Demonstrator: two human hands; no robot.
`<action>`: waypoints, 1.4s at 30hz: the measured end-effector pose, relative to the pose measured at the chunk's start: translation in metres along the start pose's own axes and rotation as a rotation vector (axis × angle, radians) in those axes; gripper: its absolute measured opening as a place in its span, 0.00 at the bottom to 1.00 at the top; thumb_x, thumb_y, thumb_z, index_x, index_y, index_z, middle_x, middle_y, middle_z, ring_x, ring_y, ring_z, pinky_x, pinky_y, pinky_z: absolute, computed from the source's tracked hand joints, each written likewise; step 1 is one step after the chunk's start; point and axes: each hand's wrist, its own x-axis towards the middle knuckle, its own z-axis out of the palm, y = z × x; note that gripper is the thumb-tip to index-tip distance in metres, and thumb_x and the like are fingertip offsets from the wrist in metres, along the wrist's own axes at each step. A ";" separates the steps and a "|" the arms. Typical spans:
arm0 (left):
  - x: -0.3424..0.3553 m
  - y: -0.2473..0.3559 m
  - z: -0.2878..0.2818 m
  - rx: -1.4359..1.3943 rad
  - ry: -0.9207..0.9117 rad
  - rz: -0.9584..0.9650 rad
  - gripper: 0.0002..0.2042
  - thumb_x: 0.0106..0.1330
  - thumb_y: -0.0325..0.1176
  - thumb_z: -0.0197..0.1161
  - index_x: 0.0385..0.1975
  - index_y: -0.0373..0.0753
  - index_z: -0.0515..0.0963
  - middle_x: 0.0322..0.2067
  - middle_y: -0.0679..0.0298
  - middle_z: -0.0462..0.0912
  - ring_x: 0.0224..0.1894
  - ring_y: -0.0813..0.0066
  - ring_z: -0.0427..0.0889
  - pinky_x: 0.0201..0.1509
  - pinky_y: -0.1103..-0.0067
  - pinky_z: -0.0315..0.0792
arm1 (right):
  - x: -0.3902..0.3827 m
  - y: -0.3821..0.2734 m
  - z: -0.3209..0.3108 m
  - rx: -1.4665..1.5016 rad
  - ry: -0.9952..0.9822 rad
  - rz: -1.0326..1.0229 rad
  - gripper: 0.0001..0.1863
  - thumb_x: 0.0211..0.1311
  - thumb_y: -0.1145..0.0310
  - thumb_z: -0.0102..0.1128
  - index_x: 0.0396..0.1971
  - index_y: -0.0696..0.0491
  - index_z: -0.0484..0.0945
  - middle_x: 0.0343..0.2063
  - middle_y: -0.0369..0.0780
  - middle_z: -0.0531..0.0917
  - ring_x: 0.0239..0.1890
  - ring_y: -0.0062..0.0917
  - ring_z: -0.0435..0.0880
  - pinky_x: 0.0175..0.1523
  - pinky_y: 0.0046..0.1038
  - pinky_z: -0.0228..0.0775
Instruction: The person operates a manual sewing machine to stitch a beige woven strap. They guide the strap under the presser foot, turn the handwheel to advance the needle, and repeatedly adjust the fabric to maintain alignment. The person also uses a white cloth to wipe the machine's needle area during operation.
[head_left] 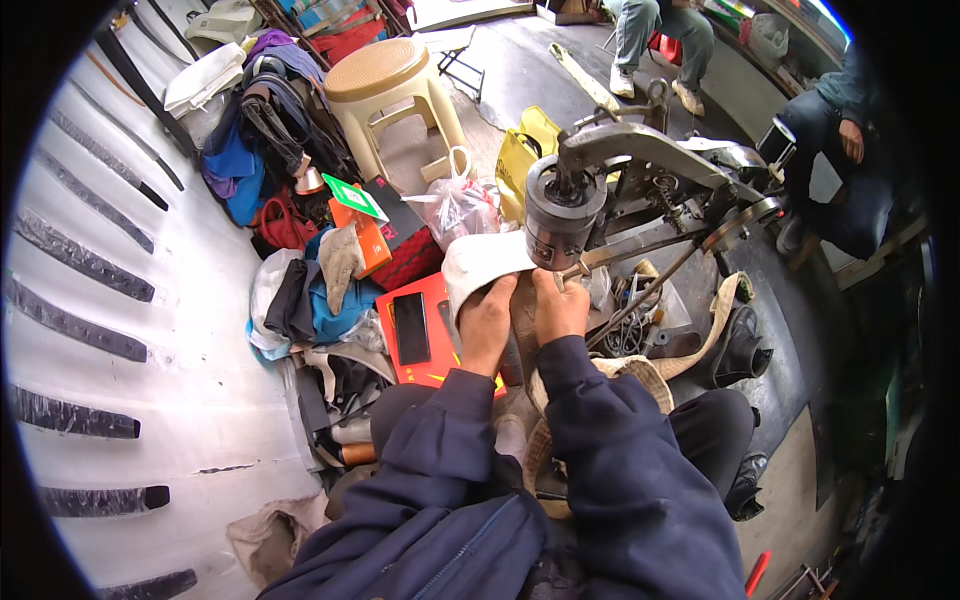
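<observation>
Beneath the dark cylindrical head of an iron hand-operated sewing machine (566, 215) lies a white, rounded item (483, 262). Its exact kind cannot be told, since the hands and the machine cover part of it. My left hand (487, 322) is closed on its near edge, thumb and fingers pinching it. Close beside it, my right hand (562, 305) is curled with its thumb up against the item's right end, just below the machine head. The fingers of the right hand are largely hidden from view.
A phone (411, 328) rests on a red box (437, 370) to the left. Behind stand a beige plastic stool (385, 75) and a plastic bag (456, 210). Bags and clothes pile at left. Black shoes (742, 350) lie at right. Two people sit nearby.
</observation>
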 end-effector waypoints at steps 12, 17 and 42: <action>0.010 -0.004 -0.003 -0.338 -0.051 -0.269 0.12 0.65 0.31 0.62 0.45 0.31 0.80 0.44 0.63 0.82 0.44 0.74 0.80 0.49 0.77 0.71 | 0.011 -0.010 -0.019 0.484 -0.468 0.201 0.19 0.53 0.78 0.69 0.47 0.60 0.80 0.40 0.39 0.85 0.38 0.25 0.85 0.45 0.28 0.78; 0.013 -0.009 -0.004 -0.111 -0.011 -0.196 0.15 0.68 0.34 0.62 0.48 0.31 0.79 0.49 0.62 0.81 0.51 0.71 0.78 0.55 0.76 0.69 | 0.010 -0.009 -0.018 0.519 -0.444 0.245 0.16 0.52 0.78 0.69 0.43 0.63 0.82 0.37 0.40 0.86 0.35 0.25 0.85 0.42 0.26 0.78; 0.032 0.070 -0.020 1.070 -0.490 0.895 0.12 0.48 0.21 0.63 0.34 0.37 0.79 0.30 0.60 0.76 0.39 0.57 0.77 0.45 0.68 0.71 | 0.007 -0.008 -0.019 0.510 -0.474 0.297 0.16 0.53 0.78 0.67 0.43 0.63 0.82 0.38 0.41 0.86 0.37 0.24 0.85 0.46 0.27 0.78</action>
